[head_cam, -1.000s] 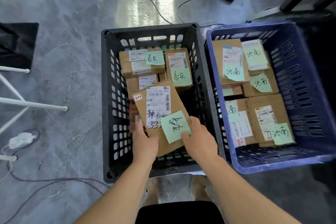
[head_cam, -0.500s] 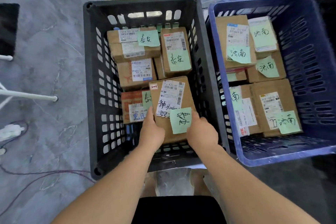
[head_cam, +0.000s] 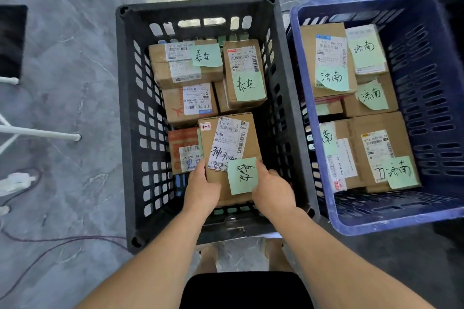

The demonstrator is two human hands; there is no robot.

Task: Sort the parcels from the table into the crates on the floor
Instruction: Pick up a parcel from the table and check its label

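Note:
A brown cardboard parcel (head_cam: 227,143) with a white shipping label and a green sticky note lies low inside the black crate (head_cam: 130,133), at its near right. My left hand (head_cam: 200,189) grips the parcel's near left edge and my right hand (head_cam: 272,192) grips its near right edge. Several other labelled parcels (head_cam: 185,65) fill the far half of the black crate, and a red-printed one (head_cam: 183,150) lies just left of the held parcel. The blue crate (head_cam: 442,98) on the right holds several parcels (head_cam: 326,63) with green notes.
Both crates stand side by side on a grey floor. White tubular legs (head_cam: 40,133) and a white power strip (head_cam: 16,182) with cables are at the left. A dark mat (head_cam: 11,40) lies at the far left. Cables (head_cam: 50,243) run across the floor near me.
My hands have lowered the parcel from a tilted position above the crate down into the black crate's near right, where it now lies flatter beside the red-printed parcel.

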